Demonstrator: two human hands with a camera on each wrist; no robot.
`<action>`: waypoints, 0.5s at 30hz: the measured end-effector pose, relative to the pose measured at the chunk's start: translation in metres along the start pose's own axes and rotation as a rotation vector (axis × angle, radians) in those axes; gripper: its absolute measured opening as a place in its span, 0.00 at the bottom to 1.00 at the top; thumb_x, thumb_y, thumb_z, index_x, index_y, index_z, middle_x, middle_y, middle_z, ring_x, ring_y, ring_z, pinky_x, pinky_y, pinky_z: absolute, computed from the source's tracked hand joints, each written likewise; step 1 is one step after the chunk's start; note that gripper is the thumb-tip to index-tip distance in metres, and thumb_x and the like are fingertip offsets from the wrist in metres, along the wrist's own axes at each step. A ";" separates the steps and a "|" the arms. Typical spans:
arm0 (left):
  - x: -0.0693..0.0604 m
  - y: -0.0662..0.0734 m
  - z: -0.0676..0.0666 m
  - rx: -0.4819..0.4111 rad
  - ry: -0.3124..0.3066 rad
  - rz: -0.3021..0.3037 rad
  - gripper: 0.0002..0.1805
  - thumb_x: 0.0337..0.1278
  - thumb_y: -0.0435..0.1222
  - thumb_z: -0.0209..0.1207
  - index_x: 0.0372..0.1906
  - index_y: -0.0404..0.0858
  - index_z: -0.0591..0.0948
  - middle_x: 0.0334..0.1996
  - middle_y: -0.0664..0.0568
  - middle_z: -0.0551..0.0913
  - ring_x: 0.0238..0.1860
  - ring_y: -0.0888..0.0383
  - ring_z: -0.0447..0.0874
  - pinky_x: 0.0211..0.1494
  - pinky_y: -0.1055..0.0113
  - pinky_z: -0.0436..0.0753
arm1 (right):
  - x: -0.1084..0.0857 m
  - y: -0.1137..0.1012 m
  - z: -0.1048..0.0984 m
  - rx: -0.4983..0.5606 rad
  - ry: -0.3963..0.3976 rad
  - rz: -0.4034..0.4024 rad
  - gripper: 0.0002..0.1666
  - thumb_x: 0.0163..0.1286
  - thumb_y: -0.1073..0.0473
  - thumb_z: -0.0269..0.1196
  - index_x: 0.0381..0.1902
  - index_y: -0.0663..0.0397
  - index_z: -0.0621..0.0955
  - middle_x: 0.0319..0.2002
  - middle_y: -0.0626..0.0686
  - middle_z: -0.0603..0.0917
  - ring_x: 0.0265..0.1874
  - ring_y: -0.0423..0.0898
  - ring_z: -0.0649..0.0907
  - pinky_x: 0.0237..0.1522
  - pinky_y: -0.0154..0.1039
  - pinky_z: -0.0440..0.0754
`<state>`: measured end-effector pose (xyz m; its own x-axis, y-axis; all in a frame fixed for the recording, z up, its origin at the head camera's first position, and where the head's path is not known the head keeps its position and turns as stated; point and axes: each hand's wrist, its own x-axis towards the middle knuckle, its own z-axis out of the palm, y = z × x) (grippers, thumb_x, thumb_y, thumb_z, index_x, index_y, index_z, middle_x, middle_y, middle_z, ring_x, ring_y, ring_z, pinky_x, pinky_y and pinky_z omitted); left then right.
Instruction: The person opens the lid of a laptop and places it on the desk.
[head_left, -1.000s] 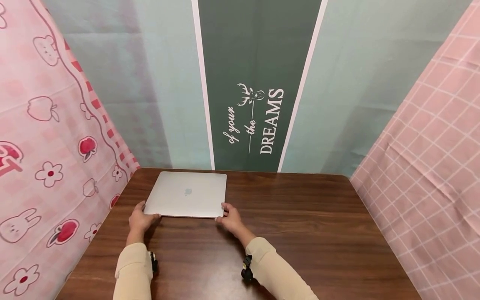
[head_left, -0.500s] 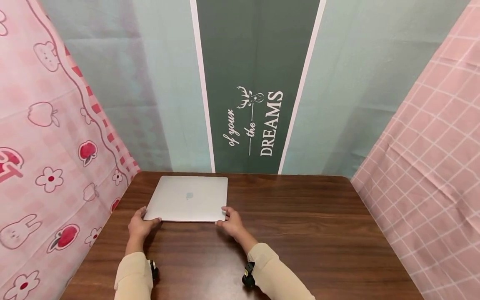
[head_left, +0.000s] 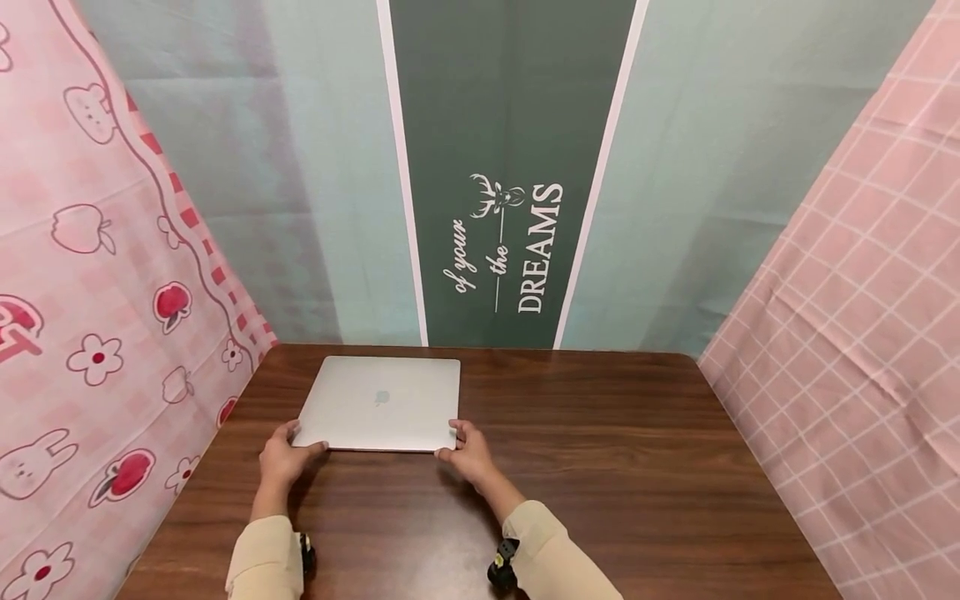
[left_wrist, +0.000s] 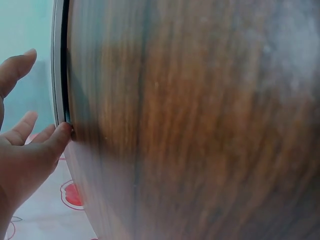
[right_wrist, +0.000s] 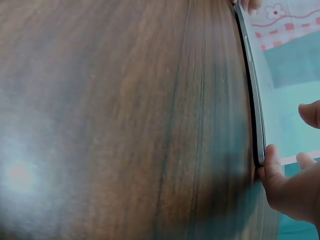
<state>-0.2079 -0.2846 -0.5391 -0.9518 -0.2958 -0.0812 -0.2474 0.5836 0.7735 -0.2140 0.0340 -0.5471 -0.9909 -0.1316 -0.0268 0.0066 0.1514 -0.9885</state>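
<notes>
A closed silver laptop (head_left: 375,417) lies flat on the dark wooden table (head_left: 600,467), left of the middle and near the back edge. My left hand (head_left: 282,458) holds its front left corner, thumb along the front edge and fingers at the side. At the front right corner my right hand (head_left: 472,454) grips in the same way. In the left wrist view the laptop's thin edge (left_wrist: 58,75) runs beside my left hand (left_wrist: 30,160). The right wrist view has my right hand (right_wrist: 292,192) touching the corner of the laptop's edge (right_wrist: 256,105).
Behind the table hangs a green curtain (head_left: 510,100) with white lettering. A pink patterned curtain (head_left: 112,333) stands along the left side and a pink checked one (head_left: 847,292) along the right. Bare tabletop stretches to the right of the laptop.
The laptop has slid a little toward me and slightly right, away from the table's back edge. Both hands have moved along with it, keeping their hold. The head view has tilted slightly.
</notes>
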 end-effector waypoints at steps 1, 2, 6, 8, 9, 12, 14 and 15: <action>-0.001 0.001 0.000 0.001 -0.002 0.003 0.42 0.44 0.40 0.68 0.62 0.24 0.62 0.60 0.26 0.63 0.59 0.32 0.60 0.60 0.44 0.60 | -0.001 0.000 -0.001 0.003 -0.002 -0.003 0.36 0.47 0.72 0.67 0.56 0.73 0.69 0.52 0.74 0.72 0.51 0.66 0.74 0.48 0.51 0.75; -0.001 0.001 0.001 0.002 -0.005 0.004 0.42 0.44 0.40 0.68 0.62 0.25 0.63 0.60 0.26 0.63 0.59 0.32 0.60 0.61 0.44 0.59 | -0.003 0.001 -0.001 0.004 -0.003 -0.004 0.36 0.47 0.72 0.66 0.56 0.73 0.69 0.53 0.74 0.72 0.51 0.66 0.73 0.48 0.51 0.75; -0.004 0.004 0.003 0.002 -0.012 0.006 0.41 0.44 0.40 0.69 0.61 0.25 0.63 0.60 0.27 0.63 0.60 0.32 0.59 0.61 0.44 0.58 | -0.008 0.003 -0.005 -0.001 0.004 0.014 0.36 0.48 0.70 0.66 0.57 0.72 0.69 0.54 0.74 0.70 0.52 0.67 0.72 0.49 0.52 0.73; -0.006 0.005 0.005 0.003 -0.009 0.009 0.42 0.43 0.39 0.69 0.61 0.25 0.64 0.60 0.27 0.63 0.60 0.33 0.59 0.61 0.45 0.58 | -0.011 0.005 -0.008 0.004 0.009 0.022 0.36 0.48 0.71 0.67 0.57 0.72 0.69 0.55 0.74 0.69 0.52 0.67 0.72 0.50 0.53 0.73; -0.007 0.006 0.006 0.009 -0.008 0.016 0.42 0.42 0.40 0.69 0.61 0.25 0.64 0.60 0.27 0.63 0.60 0.32 0.59 0.61 0.44 0.58 | -0.012 0.005 -0.009 0.008 0.009 0.021 0.36 0.48 0.71 0.66 0.57 0.72 0.69 0.55 0.74 0.69 0.52 0.67 0.72 0.50 0.53 0.73; -0.009 0.009 0.009 0.022 -0.005 0.031 0.43 0.39 0.41 0.70 0.61 0.25 0.64 0.59 0.26 0.64 0.60 0.32 0.59 0.61 0.44 0.58 | -0.016 0.006 -0.012 0.026 0.004 0.017 0.36 0.49 0.71 0.66 0.57 0.73 0.69 0.54 0.74 0.69 0.52 0.67 0.72 0.49 0.51 0.74; -0.010 0.010 0.011 0.033 -0.009 0.040 0.44 0.39 0.42 0.71 0.61 0.25 0.64 0.59 0.25 0.63 0.60 0.31 0.58 0.61 0.44 0.57 | -0.020 0.002 -0.014 0.047 -0.001 0.018 0.35 0.49 0.72 0.66 0.57 0.73 0.68 0.55 0.75 0.69 0.52 0.67 0.72 0.48 0.51 0.74; -0.011 0.011 0.011 0.038 -0.010 0.043 0.44 0.39 0.42 0.71 0.61 0.25 0.64 0.59 0.25 0.63 0.60 0.31 0.58 0.61 0.44 0.57 | -0.022 0.000 -0.015 0.057 -0.003 0.017 0.35 0.49 0.72 0.66 0.57 0.74 0.68 0.54 0.75 0.69 0.52 0.68 0.72 0.48 0.52 0.74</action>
<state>-0.2025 -0.2667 -0.5372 -0.9635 -0.2620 -0.0546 -0.2122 0.6238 0.7522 -0.1939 0.0514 -0.5442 -0.9902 -0.1327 -0.0435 0.0307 0.0971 -0.9948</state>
